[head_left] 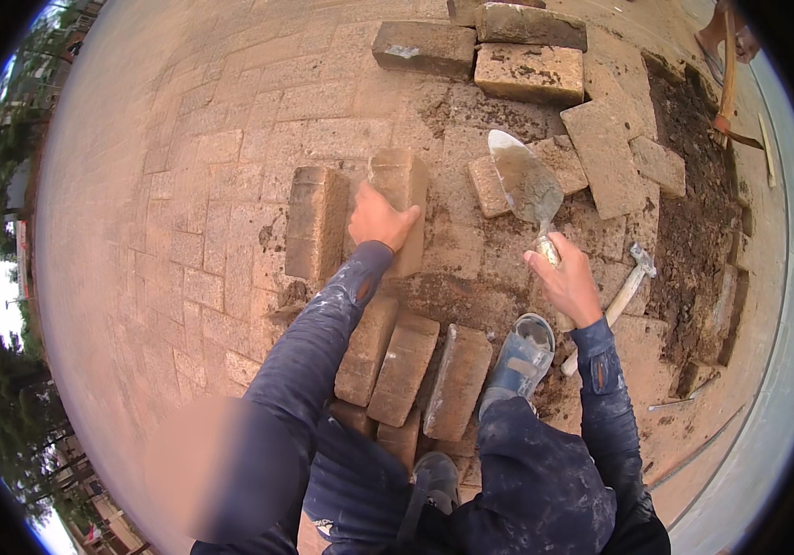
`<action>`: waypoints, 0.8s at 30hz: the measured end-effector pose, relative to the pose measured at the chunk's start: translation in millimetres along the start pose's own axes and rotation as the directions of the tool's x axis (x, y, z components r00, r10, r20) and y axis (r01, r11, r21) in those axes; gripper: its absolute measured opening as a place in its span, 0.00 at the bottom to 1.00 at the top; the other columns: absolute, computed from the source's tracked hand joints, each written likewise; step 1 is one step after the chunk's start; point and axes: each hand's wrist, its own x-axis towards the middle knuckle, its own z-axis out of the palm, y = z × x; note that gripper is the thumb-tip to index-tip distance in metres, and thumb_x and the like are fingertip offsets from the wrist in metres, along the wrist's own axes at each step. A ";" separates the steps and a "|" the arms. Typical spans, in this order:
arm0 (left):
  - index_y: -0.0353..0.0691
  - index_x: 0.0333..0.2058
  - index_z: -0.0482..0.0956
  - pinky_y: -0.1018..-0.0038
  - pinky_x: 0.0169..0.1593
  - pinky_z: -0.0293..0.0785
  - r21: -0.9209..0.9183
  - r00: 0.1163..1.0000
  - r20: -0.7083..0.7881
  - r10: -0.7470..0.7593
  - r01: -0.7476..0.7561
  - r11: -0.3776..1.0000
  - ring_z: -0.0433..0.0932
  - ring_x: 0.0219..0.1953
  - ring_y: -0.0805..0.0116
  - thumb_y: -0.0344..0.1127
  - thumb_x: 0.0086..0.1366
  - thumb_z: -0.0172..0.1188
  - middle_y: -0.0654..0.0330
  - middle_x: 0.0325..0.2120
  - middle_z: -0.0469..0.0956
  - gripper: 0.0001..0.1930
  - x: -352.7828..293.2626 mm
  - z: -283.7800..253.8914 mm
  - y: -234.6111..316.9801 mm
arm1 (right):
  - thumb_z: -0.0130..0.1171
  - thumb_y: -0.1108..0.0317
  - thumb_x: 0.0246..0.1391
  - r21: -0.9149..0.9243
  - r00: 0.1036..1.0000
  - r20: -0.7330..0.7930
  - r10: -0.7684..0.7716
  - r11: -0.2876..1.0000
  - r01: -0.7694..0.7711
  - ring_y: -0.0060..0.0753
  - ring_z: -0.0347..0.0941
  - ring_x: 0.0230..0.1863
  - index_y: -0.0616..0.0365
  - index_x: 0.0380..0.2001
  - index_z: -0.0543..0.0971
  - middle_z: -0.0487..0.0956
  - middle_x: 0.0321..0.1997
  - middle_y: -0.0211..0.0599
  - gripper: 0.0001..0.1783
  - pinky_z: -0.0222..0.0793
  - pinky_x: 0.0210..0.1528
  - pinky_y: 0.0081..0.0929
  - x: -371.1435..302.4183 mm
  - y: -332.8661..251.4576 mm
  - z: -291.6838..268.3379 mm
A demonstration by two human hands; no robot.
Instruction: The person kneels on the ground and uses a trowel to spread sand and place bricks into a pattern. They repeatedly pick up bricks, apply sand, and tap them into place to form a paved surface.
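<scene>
My left hand (383, 218) is closed around the near part of a brown paving brick (400, 172). Right beside it, on the left, another paving brick (316, 222) lies on the paved ground. A trowel (528, 176) is in my right hand (567, 279), its fingers wrapped round the handle. The trowel's grey-smeared blade points away from me, over a partly covered loose brick (487, 188). A hammer (626, 282) with a pale handle lies to the right of my right hand, its lower handle passing behind my wrist.
Several bricks (457, 381) stack near my feet; more bricks (528, 72) lie at the far side. A flat slab (605, 157) rests tilted among loose pieces. Along the right runs a dark soil trench (693, 222). Beyond it are a wooden-handled digging tool (726, 92) and another person's foot (712, 54).
</scene>
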 end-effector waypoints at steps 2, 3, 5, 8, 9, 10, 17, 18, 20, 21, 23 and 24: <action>0.26 0.54 0.63 0.53 0.53 0.74 -0.023 0.999 0.037 0.020 -0.019 1.000 0.77 0.50 0.39 0.57 0.47 0.71 0.37 0.50 0.73 0.46 4.1 -17.1 -16.8 | 0.63 0.60 0.56 0.074 0.999 -0.005 0.048 0.996 -0.047 0.44 0.75 0.24 0.67 0.37 0.74 0.77 0.24 0.46 0.19 0.69 0.30 0.37 -19.9 24.0 -3.6; 0.26 0.54 0.63 0.55 0.52 0.74 0.046 0.998 0.059 0.001 -0.004 0.999 0.76 0.51 0.39 0.57 0.47 0.71 0.38 0.51 0.73 0.46 6.0 -33.6 -23.8 | 0.63 0.60 0.57 0.134 0.992 0.031 0.120 0.983 -0.123 0.39 0.74 0.21 0.67 0.37 0.75 0.77 0.23 0.43 0.18 0.68 0.27 0.35 -29.5 20.9 -4.9; 0.26 0.56 0.62 0.55 0.55 0.72 0.221 0.999 0.030 0.037 -0.043 0.974 0.71 0.57 0.41 0.56 0.47 0.72 0.38 0.53 0.71 0.48 8.7 -54.2 -40.0 | 0.63 0.61 0.58 0.243 0.965 0.106 0.240 0.935 -0.260 0.28 0.72 0.16 0.66 0.37 0.75 0.76 0.21 0.36 0.16 0.65 0.21 0.30 -38.7 10.6 -14.6; 0.31 0.63 0.56 0.47 0.64 0.60 0.442 0.966 -0.120 0.229 -0.154 0.884 0.57 0.67 0.42 0.53 0.47 0.74 0.40 0.60 0.64 0.52 4.3 -59.4 -44.7 | 0.62 0.62 0.59 0.361 0.972 0.073 0.225 0.902 -0.236 0.19 0.67 0.12 0.64 0.38 0.76 0.72 0.18 0.29 0.14 0.61 0.15 0.23 -43.6 10.5 -13.6; 0.32 0.66 0.54 0.45 0.67 0.55 0.491 0.938 -0.172 0.302 -0.184 0.851 0.53 0.70 0.42 0.52 0.47 0.74 0.41 0.62 0.61 0.54 0.9 -58.2 -39.5 | 0.62 0.63 0.60 0.394 0.973 0.051 0.223 0.891 -0.225 0.19 0.67 0.12 0.64 0.39 0.75 0.72 0.18 0.29 0.14 0.61 0.15 0.23 -44.2 11.9 -15.7; 0.37 0.69 0.53 0.38 0.69 0.45 0.450 0.960 -0.057 0.276 -0.222 0.865 0.47 0.72 0.43 0.53 0.51 0.72 0.41 0.67 0.56 0.53 -0.4 -59.4 -42.4 | 0.62 0.63 0.60 0.389 0.980 0.043 0.194 0.900 -0.195 0.18 0.67 0.12 0.64 0.40 0.75 0.72 0.19 0.28 0.14 0.61 0.15 0.22 -41.1 11.7 -12.7; 0.45 0.68 0.59 0.38 0.69 0.46 0.609 0.965 -0.002 0.261 -0.206 0.766 0.48 0.73 0.47 0.54 0.59 0.66 0.45 0.70 0.53 0.42 -12.4 -10.0 -50.3 | 0.62 0.64 0.59 0.507 0.941 -0.153 0.302 0.841 -0.187 0.17 0.67 0.13 0.63 0.41 0.76 0.72 0.19 0.27 0.13 0.61 0.16 0.21 -74.7 28.8 -5.8; 0.43 0.68 0.60 0.39 0.69 0.47 0.549 0.937 -0.042 0.347 -0.269 0.791 0.50 0.72 0.45 0.57 0.60 0.65 0.44 0.69 0.54 0.43 -10.5 -6.4 -42.7 | 0.62 0.64 0.60 0.542 0.933 -0.169 0.319 0.820 -0.182 0.18 0.66 0.12 0.62 0.40 0.75 0.72 0.19 0.26 0.13 0.60 0.15 0.21 -80.9 34.0 -7.3; 0.42 0.67 0.60 0.40 0.69 0.48 0.395 0.891 -0.015 0.454 -0.411 0.821 0.51 0.72 0.44 0.59 0.59 0.65 0.43 0.69 0.55 0.44 -6.1 14.6 -15.5 | 0.61 0.64 0.60 0.555 0.890 -0.220 0.400 0.801 -0.223 0.18 0.66 0.12 0.62 0.40 0.75 0.71 0.19 0.27 0.12 0.60 0.15 0.22 -96.3 48.4 -13.2; 0.42 0.67 0.61 0.41 0.69 0.48 0.301 0.861 -0.008 0.509 -0.483 0.822 0.51 0.72 0.44 0.61 0.59 0.65 0.43 0.69 0.55 0.45 -4.2 29.0 9.1 | 0.61 0.64 0.60 0.556 0.862 -0.253 0.440 0.795 -0.243 0.18 0.66 0.12 0.62 0.39 0.74 0.71 0.19 0.27 0.12 0.60 0.15 0.22 -104.9 56.4 -19.7; 0.40 0.68 0.56 0.42 0.69 0.49 0.232 0.807 0.061 0.588 -0.584 0.778 0.51 0.71 0.43 0.69 0.50 0.68 0.42 0.69 0.54 0.55 -3.7 48.6 66.5 | 0.60 0.65 0.61 0.593 0.831 -0.271 0.485 0.764 -0.253 0.18 0.66 0.12 0.61 0.38 0.74 0.70 0.19 0.27 0.11 0.60 0.14 0.22 -119.8 67.3 -29.3; 0.39 0.69 0.54 0.42 0.69 0.49 0.220 0.775 0.091 0.626 -0.629 0.746 0.51 0.72 0.42 0.71 0.46 0.70 0.42 0.69 0.53 0.61 -5.6 53.0 93.2 | 0.60 0.65 0.61 0.595 0.824 -0.282 0.492 0.763 -0.252 0.18 0.65 0.12 0.61 0.38 0.74 0.70 0.18 0.27 0.11 0.60 0.14 0.22 -125.7 71.2 -32.7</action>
